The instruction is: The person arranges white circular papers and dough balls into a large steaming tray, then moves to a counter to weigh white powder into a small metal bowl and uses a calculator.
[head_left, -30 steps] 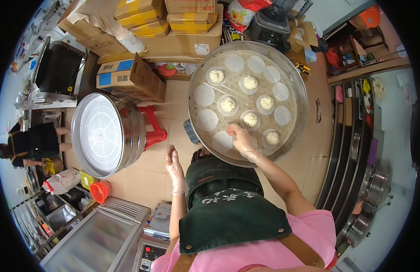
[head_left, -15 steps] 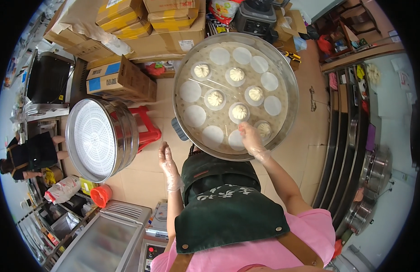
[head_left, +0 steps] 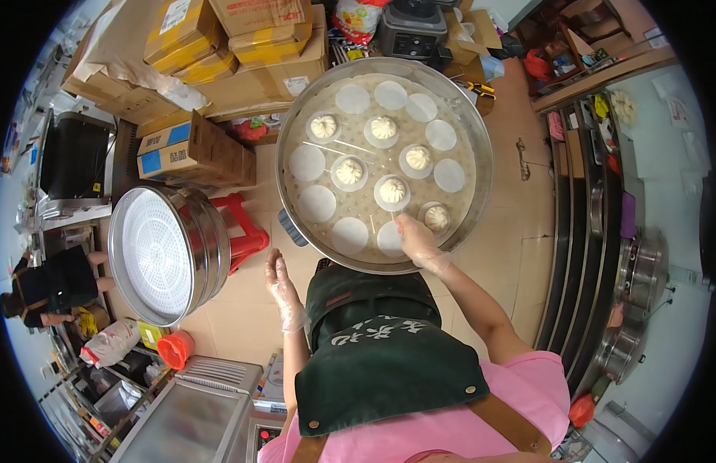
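A round steel steamer tray (head_left: 478,162) holds a perforated mat with several pleated white dough buns (head_left: 392,188) on round papers, beside several bare paper rounds (head_left: 317,203). My right hand (head_left: 413,241), in a clear glove, is over the tray's lower part, between a bun and the front rim, fingers closed; whether they hold anything I cannot make out. My left hand (head_left: 282,284), also gloved, is raised left of the tray with fingers stretched out, holding nothing. A dark green apron (head_left: 385,378) covers my front.
Stacked steamer tiers (head_left: 215,247) sit on a red stool (head_left: 246,243) at left. Cardboard boxes (head_left: 265,46) and a blender (head_left: 410,32) stand behind the tray. Black shelving (head_left: 566,255) lines the right, a freezer (head_left: 180,424) the lower left. Another person (head_left: 57,285) is at far left.
The view has shifted, so the tray appears further left. Relative to the tray, my right hand has moved a little to the right. The buns look unchanged; my left hand stays open.
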Demonstrator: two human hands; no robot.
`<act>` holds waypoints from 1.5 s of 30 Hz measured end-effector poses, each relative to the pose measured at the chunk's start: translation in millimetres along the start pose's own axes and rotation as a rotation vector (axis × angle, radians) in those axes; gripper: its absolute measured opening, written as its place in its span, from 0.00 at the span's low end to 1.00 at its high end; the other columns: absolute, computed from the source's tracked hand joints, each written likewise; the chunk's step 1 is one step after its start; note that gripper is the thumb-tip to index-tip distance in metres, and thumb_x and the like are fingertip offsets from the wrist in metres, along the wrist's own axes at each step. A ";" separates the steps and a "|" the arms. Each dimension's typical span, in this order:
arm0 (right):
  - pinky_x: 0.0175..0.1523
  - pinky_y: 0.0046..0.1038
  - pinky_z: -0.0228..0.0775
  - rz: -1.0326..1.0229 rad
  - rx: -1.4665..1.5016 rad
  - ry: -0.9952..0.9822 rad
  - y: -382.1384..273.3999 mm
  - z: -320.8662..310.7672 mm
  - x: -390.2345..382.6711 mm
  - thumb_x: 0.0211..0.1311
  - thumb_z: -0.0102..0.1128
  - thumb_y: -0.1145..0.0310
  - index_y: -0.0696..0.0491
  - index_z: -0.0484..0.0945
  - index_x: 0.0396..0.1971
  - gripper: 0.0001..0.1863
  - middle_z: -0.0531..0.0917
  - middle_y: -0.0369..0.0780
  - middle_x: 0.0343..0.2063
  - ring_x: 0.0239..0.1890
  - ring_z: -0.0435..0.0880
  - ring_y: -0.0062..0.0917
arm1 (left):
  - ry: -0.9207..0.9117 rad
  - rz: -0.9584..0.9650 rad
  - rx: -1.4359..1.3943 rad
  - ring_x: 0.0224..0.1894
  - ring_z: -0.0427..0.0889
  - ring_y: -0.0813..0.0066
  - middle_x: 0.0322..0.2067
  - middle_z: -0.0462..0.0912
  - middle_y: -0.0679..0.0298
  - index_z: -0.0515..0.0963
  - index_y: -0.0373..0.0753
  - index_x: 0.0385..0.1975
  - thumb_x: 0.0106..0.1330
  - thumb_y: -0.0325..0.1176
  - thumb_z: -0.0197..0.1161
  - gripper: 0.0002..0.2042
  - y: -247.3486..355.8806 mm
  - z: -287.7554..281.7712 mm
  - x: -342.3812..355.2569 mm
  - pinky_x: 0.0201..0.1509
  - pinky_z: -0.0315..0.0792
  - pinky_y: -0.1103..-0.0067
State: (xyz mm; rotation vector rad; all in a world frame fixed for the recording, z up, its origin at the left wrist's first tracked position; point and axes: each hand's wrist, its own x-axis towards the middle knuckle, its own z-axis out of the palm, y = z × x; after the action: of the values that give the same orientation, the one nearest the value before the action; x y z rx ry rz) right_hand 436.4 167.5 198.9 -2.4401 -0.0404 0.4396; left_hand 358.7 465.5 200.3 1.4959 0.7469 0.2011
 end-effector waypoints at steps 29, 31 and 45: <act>0.42 0.36 0.71 0.150 -0.270 0.286 95.0 -129.9 138.2 0.42 0.67 0.68 0.51 0.79 0.28 0.10 0.82 0.44 0.32 0.38 0.81 0.39 | 0.023 -0.012 0.042 0.58 0.69 0.68 0.54 0.73 0.57 0.69 0.37 0.57 0.69 0.40 0.51 0.20 -4.5 6.8 -14.0 0.63 0.59 0.71; 0.43 0.38 0.71 0.287 -0.178 0.364 89.4 -131.7 158.7 0.45 0.64 0.69 0.52 0.79 0.30 0.10 0.82 0.46 0.35 0.40 0.81 0.40 | 0.020 -0.009 0.039 0.58 0.69 0.68 0.54 0.72 0.56 0.68 0.37 0.57 0.69 0.40 0.51 0.20 -2.2 9.7 -13.9 0.63 0.59 0.70; 0.38 0.41 0.74 0.464 -0.261 0.674 92.2 -113.0 183.0 0.54 0.51 0.73 0.50 0.77 0.32 0.07 0.83 0.45 0.29 0.34 0.83 0.41 | 0.099 -0.021 0.002 0.61 0.67 0.63 0.57 0.70 0.55 0.67 0.36 0.58 0.70 0.40 0.49 0.21 -15.4 5.0 -28.4 0.65 0.58 0.68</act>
State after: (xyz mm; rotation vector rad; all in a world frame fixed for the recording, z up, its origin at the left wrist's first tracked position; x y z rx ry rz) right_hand 637.9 52.3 170.2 -2.7239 0.8075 -0.2322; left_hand 334.8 443.8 194.6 1.4875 0.8424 0.2599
